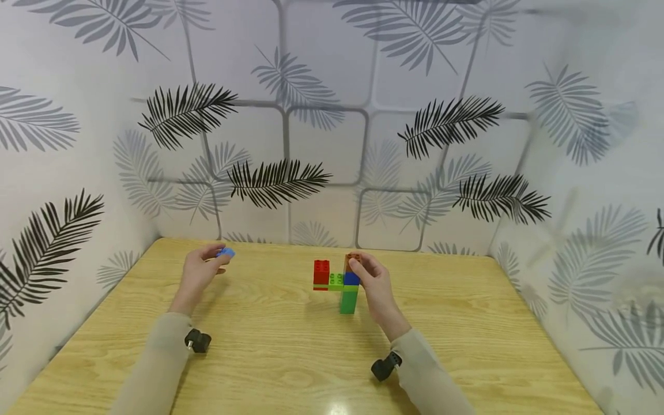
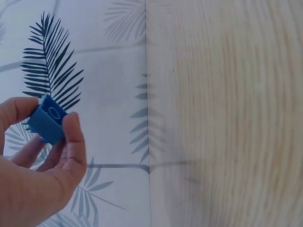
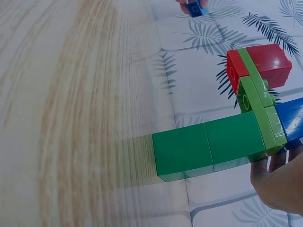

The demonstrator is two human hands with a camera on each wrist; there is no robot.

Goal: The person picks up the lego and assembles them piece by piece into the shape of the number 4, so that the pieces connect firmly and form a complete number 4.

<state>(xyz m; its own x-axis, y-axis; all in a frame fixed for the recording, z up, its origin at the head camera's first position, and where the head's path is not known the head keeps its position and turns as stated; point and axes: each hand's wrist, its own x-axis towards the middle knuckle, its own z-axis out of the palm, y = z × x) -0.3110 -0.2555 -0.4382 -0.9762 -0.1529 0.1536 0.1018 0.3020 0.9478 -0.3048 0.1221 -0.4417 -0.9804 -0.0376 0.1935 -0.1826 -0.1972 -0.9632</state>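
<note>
My left hand [image 1: 198, 272] holds a small blue toy brick [image 2: 46, 124] above the far left of the table, pinched between thumb and fingers with its hollow underside partly showing. With my right hand [image 1: 378, 288] I grip the upper part of a built brick structure, fingers around its brown top brick [image 1: 347, 264] and the dark blue brick [image 1: 351, 279] under it. Two green bricks [image 3: 208, 146] form the upright column, its lower end at the tabletop. From the column a light green piece [image 1: 336, 283] reaches left, with red bricks [image 1: 321, 272] above and below its end.
The wooden table [image 1: 270, 363] ends at a patterned wall [image 1: 327, 144] with leaf prints, and side walls rise to the left and right. A small black camera [image 1: 198, 341] sits on the left wrist, another camera [image 1: 385, 367] on the right.
</note>
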